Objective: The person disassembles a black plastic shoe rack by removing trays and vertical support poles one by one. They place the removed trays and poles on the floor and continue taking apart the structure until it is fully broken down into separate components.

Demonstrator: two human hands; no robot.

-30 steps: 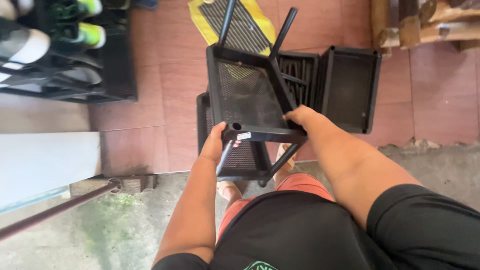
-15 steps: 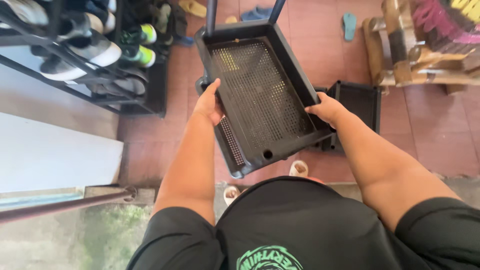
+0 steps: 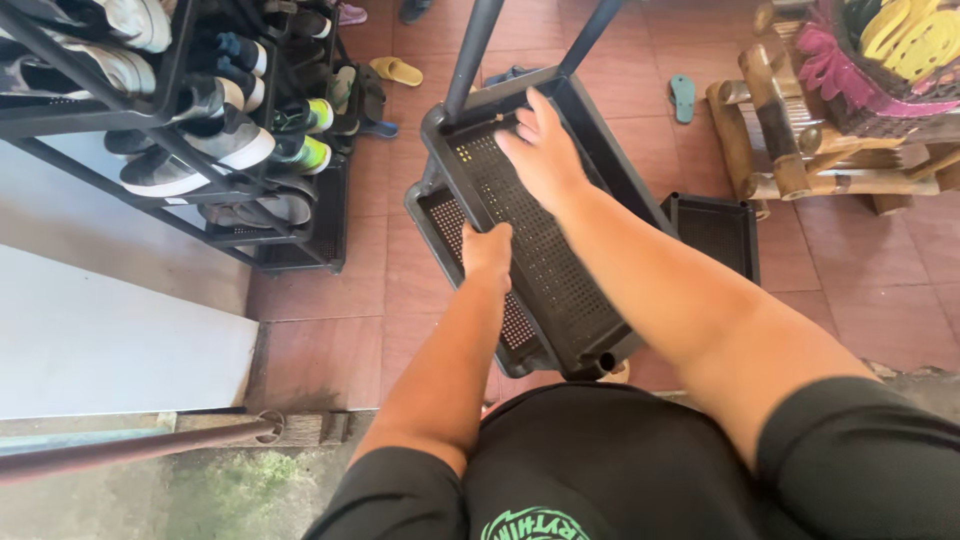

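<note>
A black perforated plastic shelf tray (image 3: 585, 320) is tilted in front of me, with two black poles (image 3: 472, 55) rising from its far end. My left hand (image 3: 487, 250) grips the tray's left rim. My right hand (image 3: 540, 145) reaches across the mesh toward the far end, fingers spread, palm resting on or just above the surface. A second black tray (image 3: 432, 205) lies under the held one on the red tiled floor.
A black shoe rack (image 3: 200, 120) full of sneakers stands at the left. Another black tray (image 3: 718, 228) lies on the tiles at the right, by a wooden bamboo stand (image 3: 800, 150). Loose sandals (image 3: 395, 70) lie farther off. A rusty rod (image 3: 130, 450) crosses the lower left.
My right hand let go of the tray's right edge and moved up over the mesh toward the far end. My left hand slid down along the left rim.
</note>
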